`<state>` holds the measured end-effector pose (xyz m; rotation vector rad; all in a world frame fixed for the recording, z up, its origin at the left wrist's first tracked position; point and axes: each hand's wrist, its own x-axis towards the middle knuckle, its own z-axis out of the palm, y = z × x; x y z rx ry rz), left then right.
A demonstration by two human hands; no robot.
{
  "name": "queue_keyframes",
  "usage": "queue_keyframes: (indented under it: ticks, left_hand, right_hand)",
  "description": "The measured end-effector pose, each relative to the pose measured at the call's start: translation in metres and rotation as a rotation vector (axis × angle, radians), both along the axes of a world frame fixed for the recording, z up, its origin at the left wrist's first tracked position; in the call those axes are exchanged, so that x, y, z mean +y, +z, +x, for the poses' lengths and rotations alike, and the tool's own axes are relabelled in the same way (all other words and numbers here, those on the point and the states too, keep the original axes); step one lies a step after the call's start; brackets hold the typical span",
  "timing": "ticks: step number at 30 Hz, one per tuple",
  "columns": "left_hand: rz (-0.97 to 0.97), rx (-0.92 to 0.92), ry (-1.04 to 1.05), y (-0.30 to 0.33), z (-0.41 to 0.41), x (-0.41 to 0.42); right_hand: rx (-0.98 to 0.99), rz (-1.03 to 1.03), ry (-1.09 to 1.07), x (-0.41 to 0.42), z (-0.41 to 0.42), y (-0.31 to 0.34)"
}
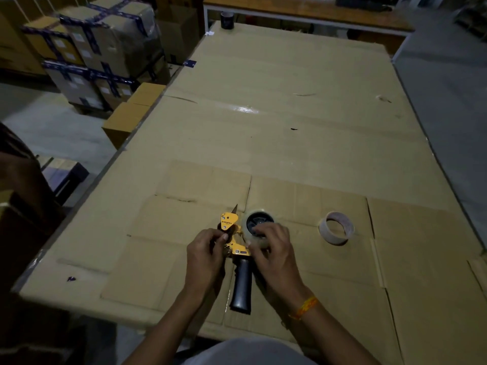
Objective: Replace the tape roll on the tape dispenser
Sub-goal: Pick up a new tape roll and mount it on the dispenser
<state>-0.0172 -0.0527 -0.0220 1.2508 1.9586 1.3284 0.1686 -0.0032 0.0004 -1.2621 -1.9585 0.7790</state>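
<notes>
Lying flat on the cardboard-covered table (pixel 316 143), the tape dispenser (pixel 237 248) carries a clear tape roll (pixel 250 233) under the right hand's (pixel 274 248) curled fingers; the left hand (pixel 205 256) pinches near the yellow frame. Its exposed blade (pixel 235 208) could nick fingers, or loose tape could stick to itself.

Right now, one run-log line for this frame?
stage: threading tape | tape dispenser: flat on cardboard | new tape roll: on hub | left hand: at roller end | right hand: on roll | empty core: aside, right
</notes>
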Motion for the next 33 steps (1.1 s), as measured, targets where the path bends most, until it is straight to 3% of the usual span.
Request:
queue_keyframes:
  ticks: [3, 8, 18, 25, 33]
  left_hand:
    - [-0.011, 0.213, -0.121, 0.01, -0.001, 0.01]
    - [-0.107, 0.558, -0.196, 0.024, -0.007, 0.032]
    - [-0.199, 0.987, -0.479, 0.041, -0.013, 0.06]
    - [-0.133, 1.066, -0.637, 0.036, -0.019, 0.077]
    - [-0.081, 0.872, -0.693, 0.014, -0.031, 0.085]
  right_hand:
    - [-0.134, 0.028, -0.06, 0.023, 0.012, 0.002]
    - [-0.36, 0.005, 0.07, 0.043, 0.017, 0.007]
    - [-0.341, -0.082, 0.098, 0.045, 0.022, 0.018]
    - [-0.327, -0.104, 0.073, 0.044, 0.025, 0.019]
    - [-0.324, -0.12, 0.063, 0.044, 0.026, 0.022]
